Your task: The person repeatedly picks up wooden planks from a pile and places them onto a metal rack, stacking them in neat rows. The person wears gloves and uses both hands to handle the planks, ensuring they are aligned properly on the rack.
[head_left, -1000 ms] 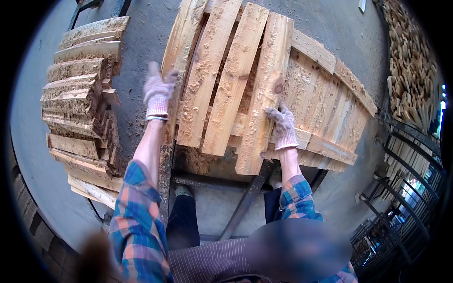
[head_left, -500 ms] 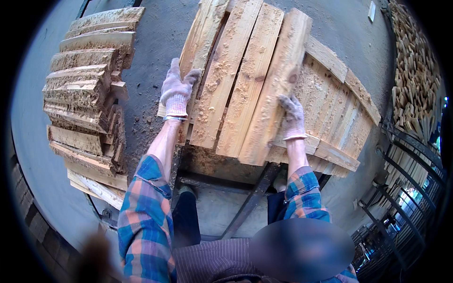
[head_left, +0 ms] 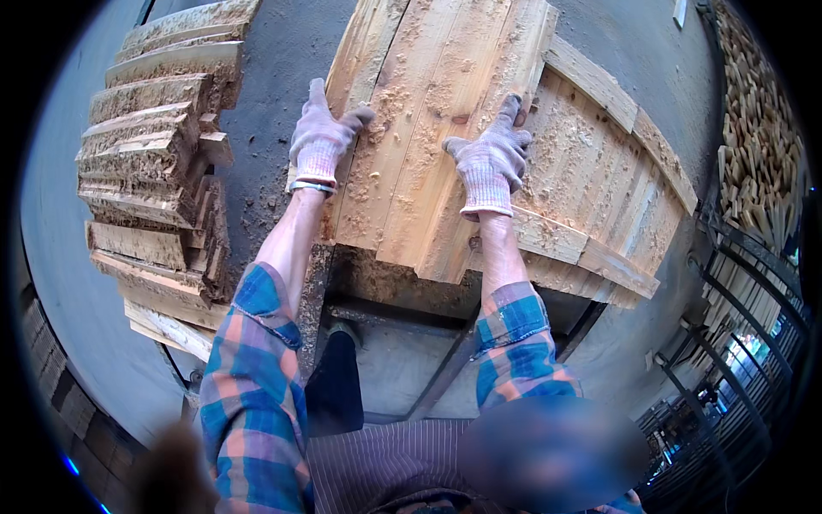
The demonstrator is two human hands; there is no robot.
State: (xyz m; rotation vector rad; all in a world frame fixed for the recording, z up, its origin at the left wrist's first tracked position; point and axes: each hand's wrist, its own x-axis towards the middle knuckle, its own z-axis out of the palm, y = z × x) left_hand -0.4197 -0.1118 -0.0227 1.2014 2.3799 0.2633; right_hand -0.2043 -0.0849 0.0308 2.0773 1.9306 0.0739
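Several long planks with wood shavings on them lie side by side in front of me. At their left edge is my left hand [head_left: 324, 141] in a pale glove, its fingers stretched out and its thumb spread over the leftmost plank [head_left: 364, 64]. My right hand [head_left: 492, 163], gloved too, lies on the rightmost plank [head_left: 514, 64] with thumb and fingers spread, some of them at its right edge. Between the hands the middle planks [head_left: 419, 137] sit edge to edge. Parts of both hands' fingers are hidden from above.
A panel of planks with crosspieces [head_left: 574, 163] lies to the right under the row. Rough, sawdust-covered boards [head_left: 158, 146] are stacked at the left. A dark metal frame [head_left: 398, 313] stands below the planks. Far right, a large pile of wood strips [head_left: 758, 146] sits beside metal racks [head_left: 745, 343].
The gaps between the planks have closed. My right hand has moved left and up, pushing the rightmost plank against the others. My left hand has stayed near the left edge.
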